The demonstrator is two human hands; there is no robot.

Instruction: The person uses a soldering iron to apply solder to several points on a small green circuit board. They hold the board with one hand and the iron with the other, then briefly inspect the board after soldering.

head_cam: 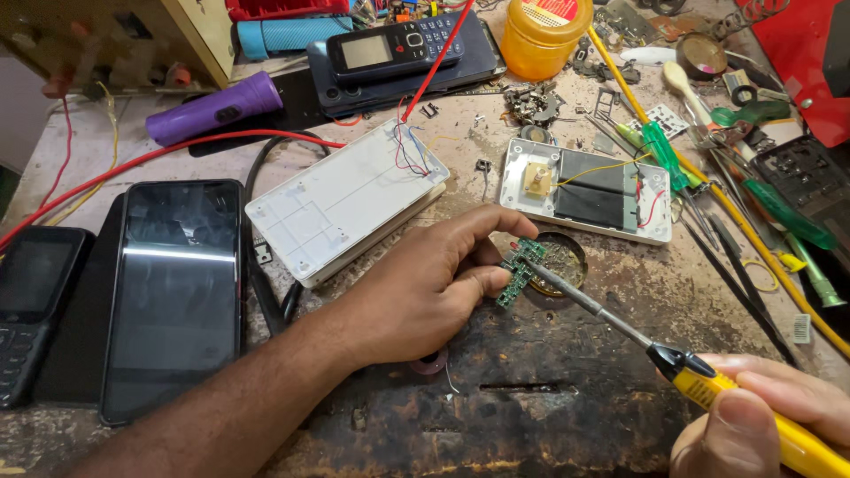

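Observation:
My left hand (434,283) pinches a small green circuit board (520,270) between thumb and forefinger, just above the worn bench. My right hand (766,416), at the bottom right corner, grips the yellow handle of a soldering iron (708,381). The iron's metal tip touches the board near its middle. A round tin of flux or tip cleaner (565,259) sits directly behind the board.
An open white power-bank shell (341,199) and its white half with black cells (589,190) lie behind. A black smartphone (173,292) and keypad phone (31,310) lie left. Screwdrivers (779,208), a purple torch (212,108), a yellow jar (540,35) and red wires crowd the bench.

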